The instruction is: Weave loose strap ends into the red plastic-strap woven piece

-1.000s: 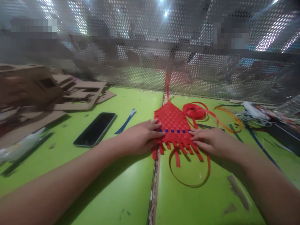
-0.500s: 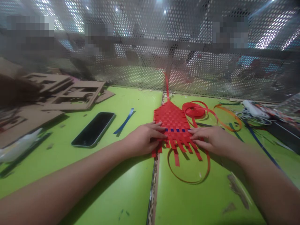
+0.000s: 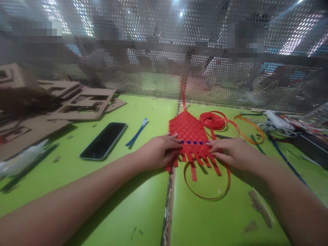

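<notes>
And here I've got my left hand (image 3: pixel 164 150) at one edge of the red weave (image 3: pixel 187 127), my right hand (image 3: pixel 232 152) at the other, set apart; whether either pinches, I can't tell from here. The weave lies on the green table (image 3: pixel 123 212), blue band (image 3: pixel 188 142) between my fingers, red coil (image 3: pixel 217 123) alongside.

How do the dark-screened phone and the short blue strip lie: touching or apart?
Apart: the head view shows green tabletop between the phone and the blue strip.
</notes>
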`<action>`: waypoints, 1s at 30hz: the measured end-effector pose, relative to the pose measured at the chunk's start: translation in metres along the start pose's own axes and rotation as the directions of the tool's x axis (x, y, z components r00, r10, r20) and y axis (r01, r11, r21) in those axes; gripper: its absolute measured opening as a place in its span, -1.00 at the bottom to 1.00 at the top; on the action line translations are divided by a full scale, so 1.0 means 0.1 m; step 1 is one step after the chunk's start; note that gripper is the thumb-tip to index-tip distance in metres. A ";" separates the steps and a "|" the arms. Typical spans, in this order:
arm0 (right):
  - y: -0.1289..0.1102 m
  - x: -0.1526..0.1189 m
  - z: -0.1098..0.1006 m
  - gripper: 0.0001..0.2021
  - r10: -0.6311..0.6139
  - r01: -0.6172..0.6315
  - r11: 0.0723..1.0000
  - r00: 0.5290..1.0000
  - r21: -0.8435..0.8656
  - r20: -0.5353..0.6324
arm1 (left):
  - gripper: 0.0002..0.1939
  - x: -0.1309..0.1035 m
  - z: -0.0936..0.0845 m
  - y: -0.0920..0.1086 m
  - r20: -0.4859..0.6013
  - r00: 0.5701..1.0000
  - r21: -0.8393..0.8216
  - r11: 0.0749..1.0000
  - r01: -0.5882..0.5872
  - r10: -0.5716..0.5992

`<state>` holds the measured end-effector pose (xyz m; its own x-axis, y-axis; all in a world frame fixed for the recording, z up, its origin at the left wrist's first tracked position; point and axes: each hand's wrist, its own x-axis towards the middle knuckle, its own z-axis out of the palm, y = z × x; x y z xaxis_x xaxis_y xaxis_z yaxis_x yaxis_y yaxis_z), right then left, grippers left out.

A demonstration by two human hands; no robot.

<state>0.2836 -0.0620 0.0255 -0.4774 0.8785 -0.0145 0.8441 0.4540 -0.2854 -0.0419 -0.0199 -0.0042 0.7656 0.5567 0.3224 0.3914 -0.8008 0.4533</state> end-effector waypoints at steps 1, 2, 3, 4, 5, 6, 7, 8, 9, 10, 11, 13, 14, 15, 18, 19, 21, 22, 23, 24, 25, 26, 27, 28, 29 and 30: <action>0.00 -0.01 0.00 -0.80 0.000 0.001 1.000 1.000 0.004 -0.010 | -0.66 0.00 -0.01 0.00 0.002 1.000 -0.009 1.000 0.006 -0.006; 0.01 -0.01 0.00 -0.81 0.000 0.000 1.000 1.000 0.007 -0.022 | -0.65 0.00 -0.01 0.00 0.006 1.000 -0.014 1.000 0.014 -0.014; 0.01 -0.01 0.01 -0.81 0.001 0.000 1.000 0.999 0.010 -0.033 | -0.65 0.00 -0.01 0.00 0.011 1.000 -0.015 1.000 0.022 -0.022; 0.02 -0.02 0.01 -0.81 0.000 0.001 1.000 0.999 0.013 -0.040 | -0.65 0.00 -0.01 0.01 0.015 1.000 -0.014 1.000 0.028 -0.027; 0.03 -0.02 0.02 -0.80 -0.002 0.002 1.000 0.999 0.018 -0.040 | -0.65 0.00 -0.01 0.01 0.018 0.999 -0.012 0.999 0.031 -0.030; 0.04 -0.02 0.03 -0.80 -0.001 0.002 1.000 0.999 0.022 -0.036 | -0.65 0.00 -0.01 0.01 0.021 0.999 -0.010 0.999 0.031 -0.031; 0.05 -0.02 0.03 -0.79 0.002 -0.001 1.000 0.999 0.027 -0.034 | -0.65 0.00 -0.01 0.00 0.022 0.999 -0.007 1.000 0.029 -0.029; 0.06 -0.02 0.04 -0.78 0.008 -0.007 1.000 0.999 0.031 -0.035 | -0.64 0.00 -0.01 0.00 0.024 0.999 -0.004 1.000 0.026 -0.026; 0.06 -0.02 0.05 -0.78 0.018 -0.016 0.999 0.999 0.035 -0.041 | -0.64 0.00 -0.01 0.00 0.027 0.999 0.001 1.000 0.021 -0.022; 0.06 -0.01 0.06 -0.78 0.028 -0.026 0.999 0.998 0.038 -0.051 | -0.63 0.00 -0.02 0.01 0.030 0.999 0.009 1.000 0.014 -0.015; 0.05 -0.01 0.06 -0.79 0.037 -0.034 0.999 0.997 0.038 -0.064 | -0.62 0.00 -0.03 0.01 0.036 0.999 0.017 1.000 0.002 -0.002; 0.03 0.00 0.08 -0.79 0.041 -0.039 0.999 0.996 0.026 -0.082 | -0.59 0.00 -0.05 0.05 0.064 0.997 0.031 0.999 -0.038 0.036; 0.02 0.00 0.08 -0.80 0.040 -0.039 0.999 0.995 0.015 -0.088 | -0.60 0.00 -0.07 0.07 0.081 0.995 0.035 0.998 -0.061 0.058; 0.01 0.01 0.08 -0.80 0.038 -0.038 0.999 0.995 0.001 -0.095 | -0.61 0.00 -0.08 0.10 0.100 0.992 0.038 0.996 -0.079 0.075; -0.01 0.02 0.07 -0.80 0.044 -0.046 0.999 0.994 -0.017 -0.104 | -0.55 0.01 -0.08 0.20 0.135 0.989 0.066 0.996 -0.068 0.058; -0.02 0.02 0.07 -0.80 0.052 -0.053 0.999 0.993 -0.013 -0.102 | -0.47 0.01 -0.07 0.22 0.135 0.990 0.078 0.996 -0.046 0.035; -0.03 0.03 0.06 -0.81 0.072 -0.072 0.997 0.993 0.002 -0.092 | -0.31 0.01 -0.03 0.26 0.121 0.992 0.096 0.995 0.009 -0.021; -0.04 0.03 0.06 -0.81 0.081 -0.080 0.997 0.993 0.009 -0.088 | -0.27 0.01 0.00 0.27 0.108 0.993 0.100 0.994 0.036 -0.047; -0.04 0.03 0.05 -0.81 0.086 -0.086 0.996 0.992 0.012 -0.088 | -0.29 0.01 0.03 0.27 0.092 0.993 0.101 0.993 0.059 -0.068; -0.04 0.03 0.05 -0.81 0.087 -0.087 0.996 0.992 0.012 -0.091 | -0.35 0.02 0.05 0.28 0.079 0.993 0.100 0.992 0.078 -0.086; -0.05 0.03 0.05 -0.81 0.084 -0.083 0.996 0.992 0.009 -0.095 | -0.43 0.02 0.08 0.29 0.069 0.993 0.095 0.991 0.091 -0.097; -0.05 0.03 0.05 -0.80 0.078 -0.078 0.997 0.992 0.007 -0.099 | -0.50 0.02 0.10 0.31 0.057 0.993 0.088 0.991 0.101 -0.106; -0.05 0.03 0.05 -0.80 0.072 -0.072 0.997 0.993 0.004 -0.098 | -0.56 0.03 0.12 0.33 0.042 0.992 0.075 0.991 0.111 -0.115; -0.05 0.03 0.04 -0.80 0.068 -0.068 0.998 0.993 0.003 -0.092 | -0.62 0.04 0.13 0.35 0.020 0.991 0.059 0.990 0.128 -0.130; -0.04 0.03 0.04 -0.80 0.066 -0.066 0.998 0.994 0.004 -0.082 | -0.68 0.05 0.14 0.38 -0.006 0.989 0.039 0.988 0.150 -0.150; -0.04 0.03 0.04 -0.79 0.066 -0.065 0.998 0.995 0.007 -0.070 | -0.77 0.06 0.14 0.42 -0.033 0.984 0.019 0.984 0.177 -0.176</action>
<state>0.2779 -0.0616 0.0227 -0.4026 0.9148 0.0339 0.8717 0.3944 -0.2910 -0.0139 -0.0537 0.0049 0.6672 0.6960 0.2652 0.5303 -0.6939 0.4871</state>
